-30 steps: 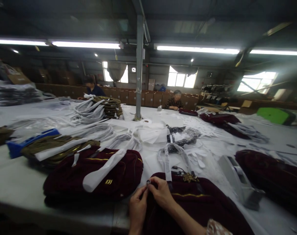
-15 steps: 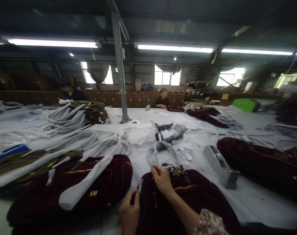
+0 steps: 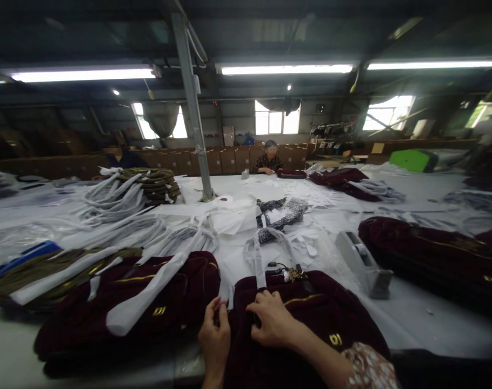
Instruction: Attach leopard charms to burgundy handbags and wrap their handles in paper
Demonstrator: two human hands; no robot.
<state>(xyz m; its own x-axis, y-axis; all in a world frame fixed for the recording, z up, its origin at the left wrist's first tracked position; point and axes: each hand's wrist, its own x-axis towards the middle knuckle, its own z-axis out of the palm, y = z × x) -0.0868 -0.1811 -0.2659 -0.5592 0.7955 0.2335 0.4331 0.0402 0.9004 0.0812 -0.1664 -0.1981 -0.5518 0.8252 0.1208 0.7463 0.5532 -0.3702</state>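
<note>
A dark maroon bag with a gold logo and yellow zip lies in front of me. Its handles, wrapped in pale material, stand up at the back beside a gold charm. My right hand rests on the bag's upper left part, fingers curled near the base of a white-wrapped handle; what its fingertips grip, if anything, is hidden. At the bag's left edge my left hand has thumb and fingers brought together beside a small whitish strip. Another maroon bag lies to the left.
A grey tape dispenser stands right of the bag, before another maroon bag. Olive bags are stacked back left, near a metal post. A person sits across the table.
My right hand has moved down and toward me from the handle base onto the bag's front, uncovering the wrapped handle and logo. My left hand remains at the bag's left edge.
</note>
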